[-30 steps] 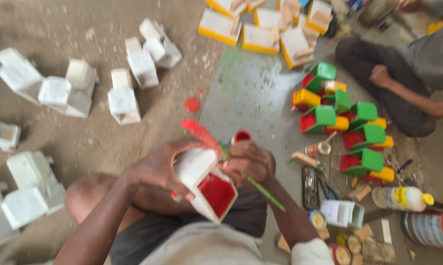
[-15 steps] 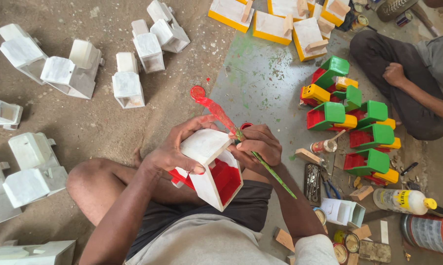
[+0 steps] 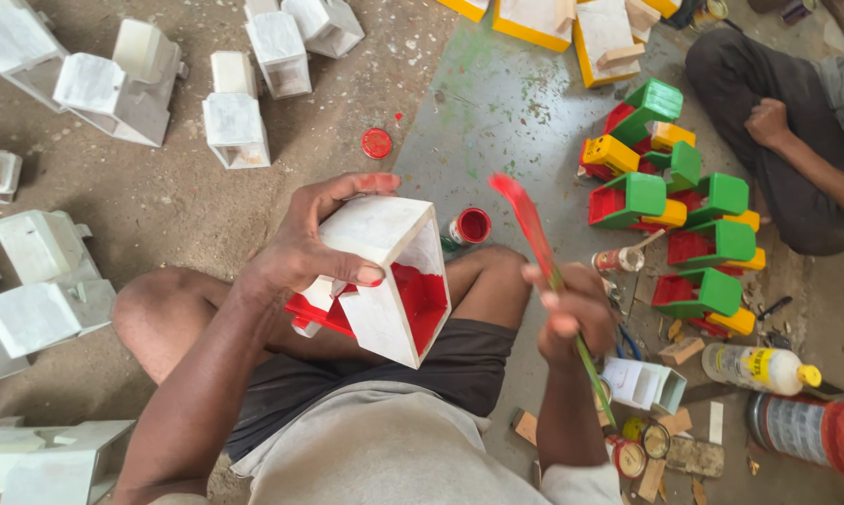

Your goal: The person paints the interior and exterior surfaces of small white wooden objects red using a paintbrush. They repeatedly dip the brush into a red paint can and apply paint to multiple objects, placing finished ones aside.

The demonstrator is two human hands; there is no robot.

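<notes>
My left hand (image 3: 305, 248) grips a white wooden toy truck body (image 3: 385, 271) over my lap, its open inside painted partly red. My right hand (image 3: 572, 313) holds a green-handled paintbrush (image 3: 543, 257) with red bristles pointing up, a little apart from the toy on its right. A small open can of red paint (image 3: 472, 226) stands on the floor just behind the toy, by my knee. Its red lid (image 3: 376, 143) lies farther back.
Several unpainted white toys (image 3: 123, 79) lie at the left and back. Painted red, green and yellow toys (image 3: 684, 215) stand at the right, next to another seated person (image 3: 796, 131). Yellow-edged pieces (image 3: 600, 33) lie at the top. A bottle (image 3: 754, 367) and cans (image 3: 805, 425) sit at lower right.
My right hand has pulled the brush out of the toy and raised its red tip upward. The toy has turned so its red inside faces right.
</notes>
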